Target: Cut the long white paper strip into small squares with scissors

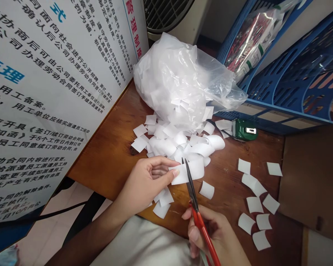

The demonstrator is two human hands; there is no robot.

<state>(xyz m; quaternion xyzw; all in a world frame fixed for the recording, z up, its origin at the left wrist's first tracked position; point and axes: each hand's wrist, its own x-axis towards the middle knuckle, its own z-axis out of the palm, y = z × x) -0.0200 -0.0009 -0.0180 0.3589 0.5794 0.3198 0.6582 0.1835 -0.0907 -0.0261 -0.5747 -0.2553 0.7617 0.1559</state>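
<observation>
My left hand (145,181) pinches a white paper strip (195,170) by its left end, holding it just above the wooden table (111,155). My right hand (215,234) grips red-handled scissors (195,207); their dark blades point up and cross the strip near its middle. A heap of white paper slips (172,142) lies right behind the strip, spilling from a clear plastic bag (180,77) full of white paper. Cut white pieces (256,205) lie scattered on the table to the right of my right hand. A few more pieces (162,203) rest below my left hand.
A large white board with printed blue and black text (52,81) leans along the table's left edge. Blue plastic file racks (288,74) stand at the back right. A small green device (245,130) with a cord lies in front of them. A fan grille (163,13) shows behind.
</observation>
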